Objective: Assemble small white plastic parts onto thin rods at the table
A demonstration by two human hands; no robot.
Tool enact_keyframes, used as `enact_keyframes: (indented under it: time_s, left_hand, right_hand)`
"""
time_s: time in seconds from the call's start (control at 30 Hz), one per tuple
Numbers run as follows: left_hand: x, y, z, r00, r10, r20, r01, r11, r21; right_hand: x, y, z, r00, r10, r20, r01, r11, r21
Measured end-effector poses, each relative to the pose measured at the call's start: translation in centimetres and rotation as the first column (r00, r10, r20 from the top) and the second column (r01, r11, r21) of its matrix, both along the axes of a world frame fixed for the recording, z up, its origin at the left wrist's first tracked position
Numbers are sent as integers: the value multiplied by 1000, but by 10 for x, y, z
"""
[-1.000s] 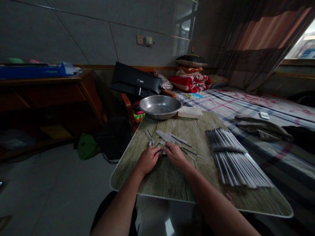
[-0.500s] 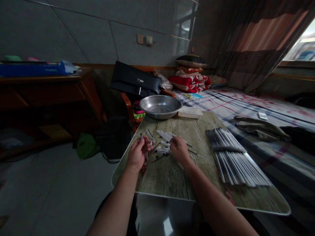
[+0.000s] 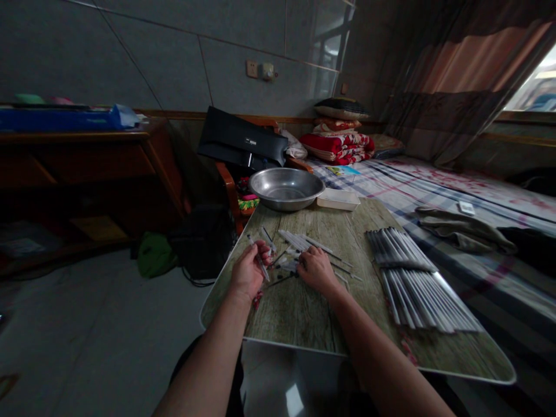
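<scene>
"Where does the view look from?"
"A head-worn camera, above the near side of the wood-grain table [image 3: 295, 318], facing forward and down."
"How near?"
"Close; the left hand [image 3: 247, 273] and right hand [image 3: 318, 270] sit just below mid-frame."
"How wide?"
"From wooden cabinet [image 3: 91, 165] at left, past tiled wall [image 3: 174, 63], to bed [image 3: 434, 182] at right."

At the tabletop's [image 3: 299, 318] far end, basin [image 3: 286, 204] left of tray [image 3: 341, 205]; nearer, rightward, pens [image 3: 428, 298]; alongside, right, bed [image 3: 438, 185].
</scene>
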State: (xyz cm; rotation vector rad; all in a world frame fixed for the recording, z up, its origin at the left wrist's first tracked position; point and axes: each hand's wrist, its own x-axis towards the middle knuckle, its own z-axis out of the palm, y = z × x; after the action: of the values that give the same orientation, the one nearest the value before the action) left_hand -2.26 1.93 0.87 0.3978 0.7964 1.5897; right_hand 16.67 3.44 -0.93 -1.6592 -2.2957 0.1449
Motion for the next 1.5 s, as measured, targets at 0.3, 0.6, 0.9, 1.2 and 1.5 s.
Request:
enact_keyframes:
  time_s: [0.3, 0.6, 0.9, 1.2, 1.5]
  left_hand:
    - [17, 5, -17, 997, 50, -64, -56, 993, -105]
    - [22, 5, -13, 998, 55, 12, -55, 998, -11]
    - [21, 5, -8, 984, 124, 131, -117, 991, -60]
    - [21, 7, -11, 982, 135, 131, -132, 991, -33]
    - [25, 5, -10, 987, 114, 111, -113, 994, -8]
  right_hand:
    - [-5, 0, -1, 999, -15, -39, 15, 1000, -3]
    - [-4, 5, -6, 985, 52, -166, -47, 998, 34]
    - [0, 9, -2, 702, 11, -712, -37, 999, -22]
    - [-2, 6, 1, 464, 53, -884, -186, 982, -38]
    - [-3, 5, 3, 503, 33, -864, -144, 988, -46]
